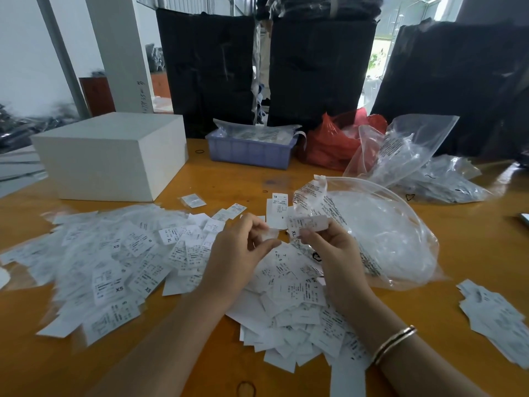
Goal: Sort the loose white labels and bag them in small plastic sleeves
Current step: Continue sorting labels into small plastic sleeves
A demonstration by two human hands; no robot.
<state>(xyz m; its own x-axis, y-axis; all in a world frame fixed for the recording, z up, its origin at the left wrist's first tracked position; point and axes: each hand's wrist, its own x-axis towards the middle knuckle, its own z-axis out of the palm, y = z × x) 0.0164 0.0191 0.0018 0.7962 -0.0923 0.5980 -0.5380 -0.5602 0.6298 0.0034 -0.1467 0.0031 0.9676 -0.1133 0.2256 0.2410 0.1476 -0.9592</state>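
Above the table's [217,179] middle, the left hand [240,247] pinches a small clear sleeve [269,234] between thumb and fingers. The right hand [329,247] pinches a white label [307,223] just beside it. Loose labels [114,262] spread from the left edge toward the near edge under both wrists.

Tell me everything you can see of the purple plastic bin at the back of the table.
The purple bin is a shallow rectangular tray of pale lilac plastic with ribbed side walls. It sits upright on the orange table near its far edge, between the white box and the red bag, in front of tall black bundles. It is filled past the rim with clear plastic sleeves that appear to hold printed labels. Neither hand touches it.
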